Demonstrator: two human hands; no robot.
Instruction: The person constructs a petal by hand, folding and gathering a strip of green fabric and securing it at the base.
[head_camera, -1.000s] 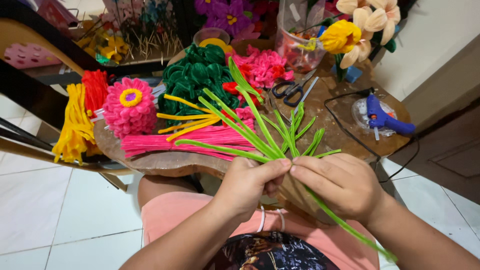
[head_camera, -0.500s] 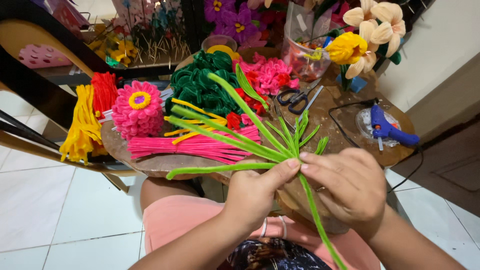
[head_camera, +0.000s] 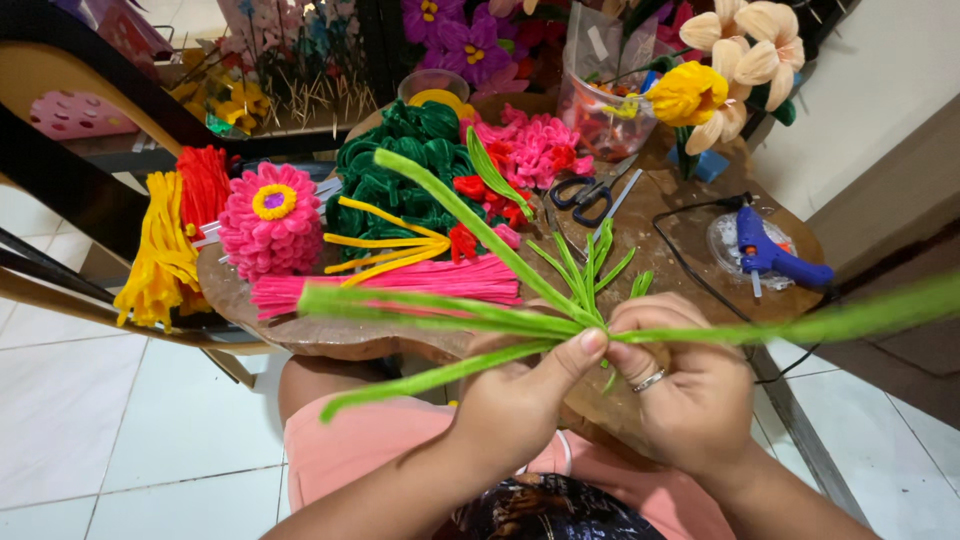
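Your left hand (head_camera: 515, 395) and right hand (head_camera: 685, 385) pinch a bundle of green pipe cleaners (head_camera: 450, 315) where the strands cross, fingers pressed together to keep them gathered. Beyond your fingers, a pink flower (head_camera: 270, 218) and scissors (head_camera: 590, 195) lie on the desk (head_camera: 690, 240).

1. One pair of black-handled metal scissors (head_camera: 590, 195).
2. One blue plastic glue gun (head_camera: 775, 258).
3. One round pink pipe-cleaner flower with yellow centre (head_camera: 271, 220).
4. Two hands: left hand (head_camera: 520, 395), right hand (head_camera: 690, 385).
5. One silver ring (head_camera: 649, 380).

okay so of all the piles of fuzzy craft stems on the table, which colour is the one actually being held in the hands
The light green stems. Both the left hand and right hand pinch that bundle; the pink stems, yellow and red ones lie untouched.
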